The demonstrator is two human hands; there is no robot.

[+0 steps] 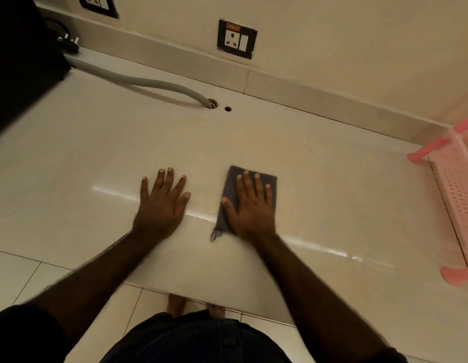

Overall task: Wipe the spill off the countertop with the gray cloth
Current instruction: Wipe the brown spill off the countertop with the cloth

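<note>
A folded gray cloth point(230, 184) lies flat on the glossy cream countertop point(319, 195), near its middle. My right hand point(250, 205) presses down on the cloth with the fingers spread, covering most of it. My left hand point(162, 203) rests palm down on the bare countertop a little to the left of the cloth, fingers apart and holding nothing. A faint wet sheen shows on the surface between the two hands and near the cloth's lower corner; I cannot make out a distinct spill.
A gray corrugated hose point(159, 85) runs into a hole at the back of the countertop, with a small hole point(228, 109) beside it. A dark appliance point(21, 61) stands at the left. A pink plastic rack point(455, 189) sits at the right edge. A wall socket point(237, 39) is behind.
</note>
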